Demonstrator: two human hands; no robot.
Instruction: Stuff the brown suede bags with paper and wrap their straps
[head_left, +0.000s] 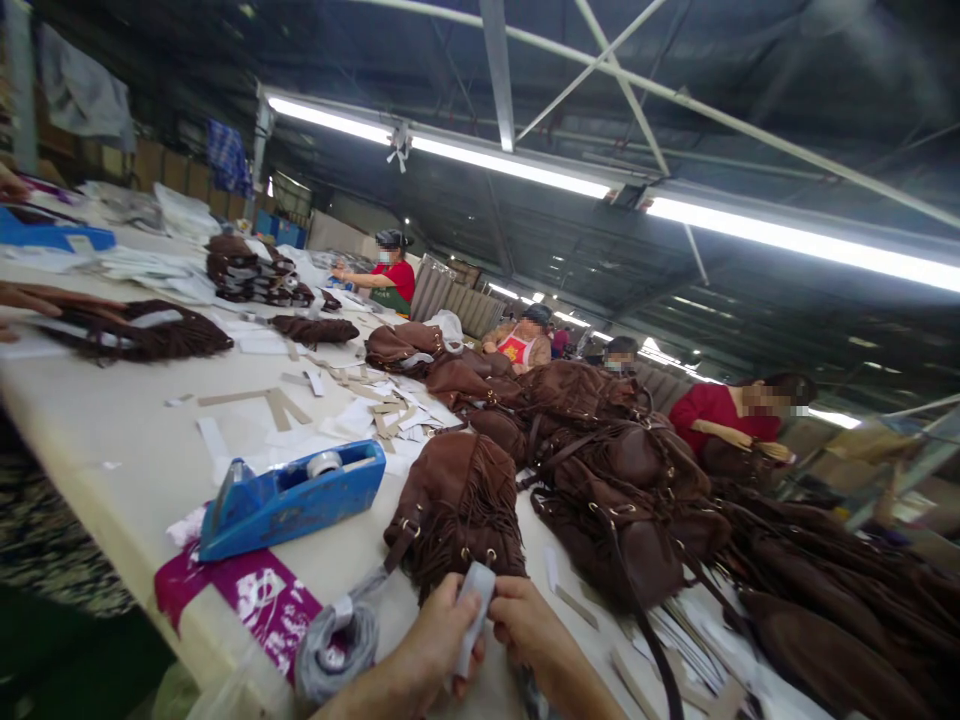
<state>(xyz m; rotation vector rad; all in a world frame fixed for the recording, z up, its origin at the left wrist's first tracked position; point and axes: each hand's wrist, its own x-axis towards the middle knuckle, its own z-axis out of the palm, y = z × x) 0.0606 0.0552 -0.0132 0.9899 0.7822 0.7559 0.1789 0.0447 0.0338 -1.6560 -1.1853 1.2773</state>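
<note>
A brown leather bag (457, 490) with fringe and metal rings lies in front of me. Just below it, my left hand (435, 635) is closed on a flat pale grey strip (474, 600), thumb on top. My right hand (529, 620) is pinched right beside the strip, against the bag's lower edge; what its fingers grip is hidden. A strap (403, 545) runs from the bag's left side toward a coil of grey wrapping (337, 650) left of my hands. A blue tape dispenser (300, 495) stands on a purple and white patterned piece (266, 605) to the left.
More brown bags (607, 470) are heaped to the right. Paper and card strips (382, 410) litter the white table (135, 430). Dark fringed pieces (142, 330) lie at the left by another person's hand (45, 300). Several co-workers, one in a red top (720, 420), are beyond.
</note>
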